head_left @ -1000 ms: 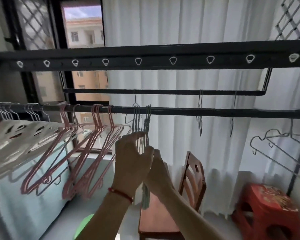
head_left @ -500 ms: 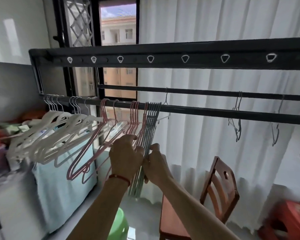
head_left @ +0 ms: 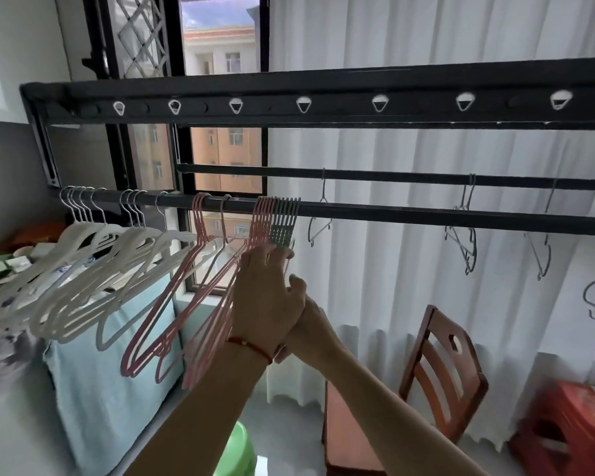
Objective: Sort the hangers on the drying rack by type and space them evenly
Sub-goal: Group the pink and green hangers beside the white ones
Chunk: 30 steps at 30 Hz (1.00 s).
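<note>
Hangers: all hung on the black rack [head_left: 426, 214], sorted left to right on the near rail, white, then pink, then grey.
White hangers [head_left: 83, 269]: bunched at the far left end, hooks in two loose clumps plus one alone, bodies fanned out and overlapping.
Pink hangers [head_left: 158, 321]: a couple sat apart near the window [head_left: 220, 149], the rest were packed tight right against the grey ones.
Grey hangers [head_left: 284, 218]: a tight pack of thin wire hooks, touching the pink pack on their left.
Spare hangers: a few dark wire ones [head_left: 464, 235] dangled well apart on the far rail, toward the right.
Left hand [head_left: 265, 297]: raised in front of the pink/grey packs, fingers curled over the wires just under the hooks, so it looked closed on the grey hangers, though I couldn't see exactly how many wires it had. Red string on the wrist.
Right hand [head_left: 310, 324]: tucked behind and below the left one, mostly hidden. Honestly couldn't tell how far open it was or whether it gripped anything.
Top bar: wide black beam with a row of pale holes [head_left: 303, 104], nothing hung from them.
Background: white curtain [head_left: 426, 304] behind the rack, wooden chair [head_left: 440, 372] below the rail, red stool [head_left: 571, 431] at the lower right, pale blue cloth [head_left: 100, 389] under the white hangers, a green thing on the floor that I couldn't make out.
</note>
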Motion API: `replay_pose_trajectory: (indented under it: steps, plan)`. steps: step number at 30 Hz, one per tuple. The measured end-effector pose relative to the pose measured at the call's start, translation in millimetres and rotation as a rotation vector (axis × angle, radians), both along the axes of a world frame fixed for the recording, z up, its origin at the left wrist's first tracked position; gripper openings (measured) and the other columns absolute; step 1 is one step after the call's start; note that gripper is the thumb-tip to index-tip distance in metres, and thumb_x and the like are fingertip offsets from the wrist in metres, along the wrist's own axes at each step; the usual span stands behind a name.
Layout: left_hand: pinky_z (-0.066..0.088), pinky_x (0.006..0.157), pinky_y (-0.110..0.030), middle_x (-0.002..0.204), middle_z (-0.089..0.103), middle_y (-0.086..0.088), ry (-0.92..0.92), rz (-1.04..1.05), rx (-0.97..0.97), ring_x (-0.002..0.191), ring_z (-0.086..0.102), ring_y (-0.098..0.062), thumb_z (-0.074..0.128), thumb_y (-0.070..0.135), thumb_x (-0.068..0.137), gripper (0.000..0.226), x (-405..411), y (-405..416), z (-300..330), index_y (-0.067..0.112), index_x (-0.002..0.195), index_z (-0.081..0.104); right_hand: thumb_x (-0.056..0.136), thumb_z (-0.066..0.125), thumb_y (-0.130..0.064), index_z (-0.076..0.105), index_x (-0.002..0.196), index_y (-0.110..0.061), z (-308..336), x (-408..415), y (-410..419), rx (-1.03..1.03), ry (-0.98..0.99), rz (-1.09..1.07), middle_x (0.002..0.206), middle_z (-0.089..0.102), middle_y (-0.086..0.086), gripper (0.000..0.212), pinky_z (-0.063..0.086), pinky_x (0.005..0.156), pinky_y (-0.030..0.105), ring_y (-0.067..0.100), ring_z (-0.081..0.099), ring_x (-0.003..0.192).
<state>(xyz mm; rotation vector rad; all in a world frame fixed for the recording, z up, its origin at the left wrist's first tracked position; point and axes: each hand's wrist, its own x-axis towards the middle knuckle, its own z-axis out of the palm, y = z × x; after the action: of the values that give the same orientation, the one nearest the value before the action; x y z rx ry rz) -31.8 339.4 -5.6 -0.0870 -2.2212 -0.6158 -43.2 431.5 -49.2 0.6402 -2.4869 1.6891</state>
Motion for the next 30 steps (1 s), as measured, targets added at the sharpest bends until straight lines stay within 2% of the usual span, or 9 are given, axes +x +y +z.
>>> replay_pose_trajectory:
  steps: [3, 6, 9, 13, 16, 20, 24, 27, 30]
  plan:
    - [0.046, 0.103, -0.039, 0.132, 0.054, -0.009, 0.127, -0.053, -0.070, 0.125, 0.047, -0.025, 0.064, 0.022, 0.080, 0.041, -17.6, 7.1, 15.7, 0.015, 0.121, 0.060, 0.099, 0.054, -0.014, 0.063, 0.111, -0.012, -3.3, -15.3, 16.0, -0.069, -0.041, -0.019, 0.091, 0.073, 0.010, 0.016, 0.061, 0.055, 0.041, 0.027, 0.075, 0.062]
    - [0.039, 0.110, -0.046, 0.137, 0.051, -0.015, 0.246, -0.024, -0.234, 0.130, 0.044, -0.032, 0.063, 0.024, 0.078, 0.052, -43.0, 18.6, 39.7, 0.009, 0.127, 0.056, 0.101, 0.054, -0.020, 0.065, 0.109, -0.011, -1.3, -42.1, 38.6, -0.045, -0.002, -0.108, 0.088, 0.070, 0.008, 0.016, 0.059, 0.053, 0.035, 0.023, 0.074, 0.064]
    - [0.033, 0.111, -0.053, 0.141, 0.049, -0.015, 0.206, 0.026, -0.374, 0.134, 0.041, -0.033, 0.057, 0.031, 0.078, 0.060, -68.4, 28.2, 56.2, 0.012, 0.135, 0.051, 0.100, 0.055, -0.016, 0.066, 0.114, -0.005, 5.7, -80.3, 66.1, -0.052, 0.053, -0.219, 0.088, 0.070, 0.006, 0.021, 0.061, 0.055, 0.033, 0.018, 0.074, 0.067]
    - [0.024, 0.114, -0.054, 0.135, 0.050, -0.008, 0.155, 0.055, -0.557, 0.133, 0.041, -0.032, 0.050, 0.033, 0.078, 0.060, -90.9, 34.8, 49.6, 0.016, 0.136, 0.048, 0.097, 0.053, -0.018, 0.069, 0.107, -0.010, 6.3, -133.8, 107.3, -0.098, 0.097, -0.433, 0.091, 0.073, 0.004, 0.021, 0.063, 0.069, 0.041, 0.020, 0.071, 0.075]
    - [0.022, 0.115, -0.053, 0.138, 0.048, -0.007, 0.198, 0.070, -0.590, 0.135, 0.040, -0.031, 0.053, 0.028, 0.079, 0.062, -96.8, 47.4, 43.4, 0.016, 0.139, 0.046, 0.094, 0.057, -0.023, 0.064, 0.109, -0.012, 1.7, -171.3, 133.5, -0.166, 0.056, -0.540, 0.105, 0.071, 0.008, 0.020, 0.059, 0.082, 0.040, 0.022, 0.067, 0.090]
    - [0.022, 0.115, -0.052, 0.136, 0.050, -0.007, 0.271, 0.061, -0.570, 0.131, 0.043, -0.031, 0.054, 0.021, 0.077, 0.062, -99.8, 71.5, 39.8, 0.014, 0.138, 0.049, 0.084, 0.067, -0.037, 0.050, 0.127, -0.015, -1.5, -228.1, 159.3, -0.202, -0.041, -0.617, 0.131, 0.051, 0.015, 0.051, 0.045, 0.103, 0.045, 0.031, 0.051, 0.119]
    - [0.023, 0.115, -0.051, 0.135, 0.050, -0.005, 0.303, 0.090, -0.576, 0.128, 0.044, -0.031, 0.054, 0.019, 0.075, 0.062, -105.5, 91.2, 37.4, 0.015, 0.136, 0.050, 0.079, 0.074, -0.048, 0.030, 0.139, -0.018, 5.1, -273.8, 180.4, -0.369, -0.137, -0.736, 0.138, 0.034, 0.019, 0.080, 0.042, 0.098, 0.046, 0.039, 0.044, 0.123]
    - [0.020, 0.116, -0.050, 0.136, 0.049, -0.005, 0.325, 0.112, -0.566, 0.128, 0.043, -0.030, 0.053, 0.021, 0.075, 0.062, -114.1, 100.3, 33.4, 0.016, 0.137, 0.048, 0.074, 0.079, -0.044, 0.018, 0.143, -0.022, 5.6, -301.7, 204.7, -0.559, -0.045, -0.876, 0.142, 0.026, 0.020, 0.095, 0.046, 0.097, 0.047, 0.044, 0.045, 0.120]
    - [0.021, 0.116, -0.050, 0.134, 0.050, -0.006, 0.367, 0.127, -0.552, 0.126, 0.044, -0.030, 0.053, 0.022, 0.075, 0.062, -121.9, 108.4, 29.7, 0.014, 0.136, 0.050, 0.076, 0.076, -0.048, 0.023, 0.144, -0.031, 0.2, -321.0, 230.4, -0.419, 0.097, -0.875, 0.146, 0.032, 0.019, 0.088, 0.045, 0.104, 0.051, 0.042, 0.050, 0.124]
